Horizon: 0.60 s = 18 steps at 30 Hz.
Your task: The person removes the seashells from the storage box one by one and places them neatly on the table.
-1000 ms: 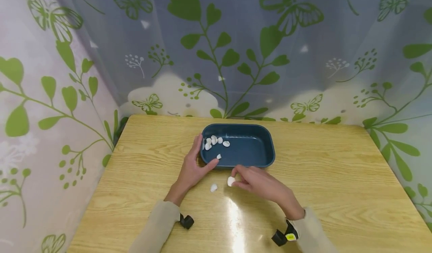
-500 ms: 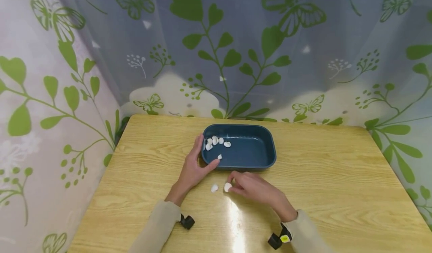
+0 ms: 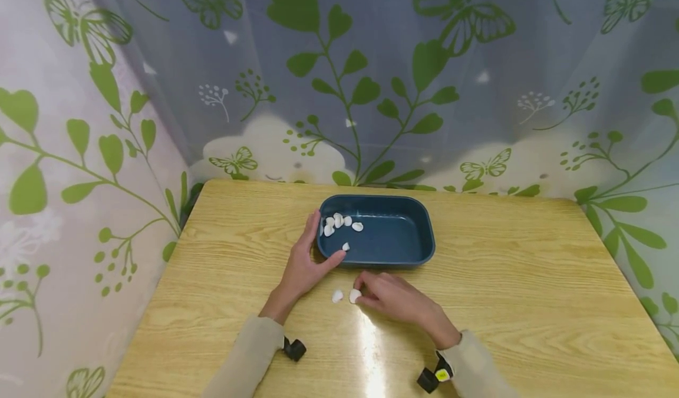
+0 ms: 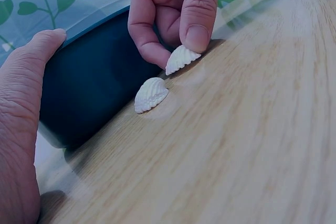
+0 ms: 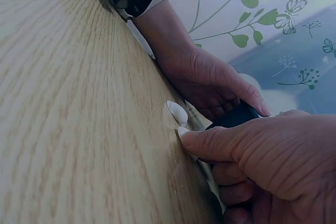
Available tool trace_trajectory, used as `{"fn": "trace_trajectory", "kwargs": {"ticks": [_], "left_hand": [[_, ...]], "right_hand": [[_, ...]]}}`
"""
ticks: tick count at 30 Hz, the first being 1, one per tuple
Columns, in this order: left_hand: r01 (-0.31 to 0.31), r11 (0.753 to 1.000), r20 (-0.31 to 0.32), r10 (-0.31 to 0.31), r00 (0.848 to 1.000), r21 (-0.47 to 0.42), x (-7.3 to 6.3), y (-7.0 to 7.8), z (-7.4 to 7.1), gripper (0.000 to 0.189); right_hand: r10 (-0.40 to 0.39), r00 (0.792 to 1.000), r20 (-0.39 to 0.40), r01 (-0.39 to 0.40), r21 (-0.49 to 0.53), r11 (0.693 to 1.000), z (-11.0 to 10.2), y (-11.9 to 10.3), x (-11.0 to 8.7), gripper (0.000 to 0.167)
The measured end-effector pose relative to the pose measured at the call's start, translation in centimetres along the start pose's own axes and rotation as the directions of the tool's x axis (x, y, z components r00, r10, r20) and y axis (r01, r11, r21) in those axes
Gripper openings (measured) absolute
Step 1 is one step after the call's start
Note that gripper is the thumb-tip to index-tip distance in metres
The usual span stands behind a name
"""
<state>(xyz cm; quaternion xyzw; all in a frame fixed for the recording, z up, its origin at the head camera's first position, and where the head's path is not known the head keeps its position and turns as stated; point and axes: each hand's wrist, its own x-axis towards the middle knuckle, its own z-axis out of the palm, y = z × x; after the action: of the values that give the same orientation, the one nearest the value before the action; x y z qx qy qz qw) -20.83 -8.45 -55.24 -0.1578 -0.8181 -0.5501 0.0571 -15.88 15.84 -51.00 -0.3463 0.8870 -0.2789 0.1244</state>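
Note:
My left hand (image 3: 302, 268) grips the left end of a dark blue rectangular basin (image 3: 392, 264), thumb over the near rim and fingers along the left side. Between thumb and index finger, my right hand (image 3: 399, 298) pinches a white ribbed seashell (image 4: 182, 59) at the tabletop in front of the basin. Just left of it lies a second white seashell (image 4: 151, 95), apart from the pinched one. Inside the basin, several white shells (image 3: 338, 220) cluster at the left end, and a small shell (image 3: 346, 247) sits near my left thumb. The right hand's other fingers are curled.
The wooden table (image 3: 504, 268) spreads out around the basin. A curtain (image 3: 371, 91) with green leaves and butterflies hangs behind the table and along its sides. Black wrist cameras (image 3: 294, 349) are strapped at both sleeves.
My right hand has moved left and slightly toward me with the pinched shell, bringing it down beside the loose shell. The left hand and the basin stay in place.

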Motion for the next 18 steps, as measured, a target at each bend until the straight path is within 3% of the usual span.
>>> {"fn": "trace_trajectory", "kwargs": {"ticks": [18], "left_hand": [[0.008, 1.0, 0.005, -0.008, 1.0, 0.012, 0.01, -0.07, 0.0, 0.104]], "right_hand": [[0.022, 1.0, 0.012, -0.022, 0.017, 1.0, 0.19, -0.12, 0.01, 0.018]]}}
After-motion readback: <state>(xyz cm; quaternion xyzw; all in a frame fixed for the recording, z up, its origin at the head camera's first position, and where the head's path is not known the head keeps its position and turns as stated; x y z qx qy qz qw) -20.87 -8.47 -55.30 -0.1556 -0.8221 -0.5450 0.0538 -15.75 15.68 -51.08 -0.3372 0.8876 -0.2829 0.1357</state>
